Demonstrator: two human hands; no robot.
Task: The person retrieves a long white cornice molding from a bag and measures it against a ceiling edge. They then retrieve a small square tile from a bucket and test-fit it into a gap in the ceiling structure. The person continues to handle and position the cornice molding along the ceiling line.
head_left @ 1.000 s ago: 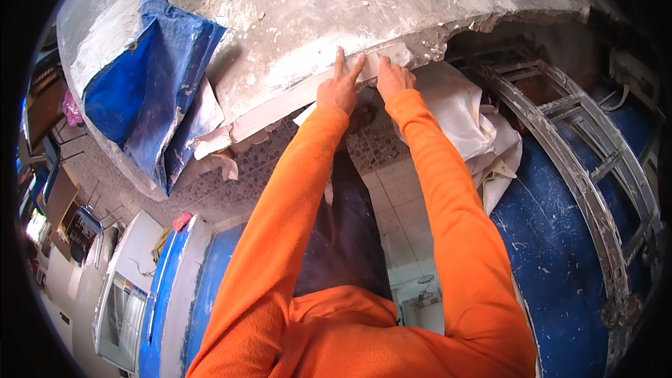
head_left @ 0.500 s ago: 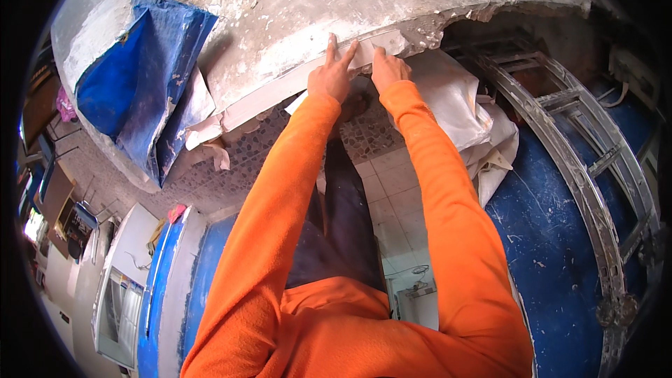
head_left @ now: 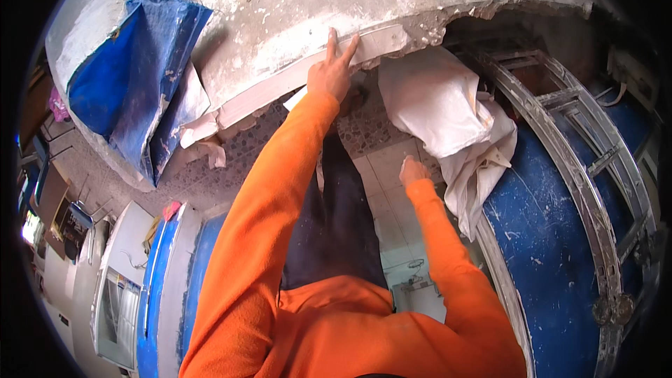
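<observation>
My left hand [head_left: 329,75] reaches up to a pale, flat strip [head_left: 269,87] along the broken lower edge of a rough concrete surface [head_left: 308,0]. Two of its fingers are stretched apart and lie on the strip; the others are partly hidden. Lower and to the right, my right hand [head_left: 415,170] is away from the strip, its fingers curled closed over the tiled floor. Whether something small is in it I cannot make out. Close to that hand hangs a crumpled white sheet or sack [head_left: 437,101] below the jagged concrete edge.
A stiff, folded blue sheet [head_left: 171,56] hangs at the left of the concrete. A paint-spattered metal ladder [head_left: 584,161] stands on the right before a blue panel [head_left: 542,252]. Pebble-patterned flooring [head_left: 241,147] and chairs [head_left: 84,213] show lower left.
My right hand has left the strip and come down toward my body, now beside the white sheet. My left hand remains on the strip in nearly the same place.
</observation>
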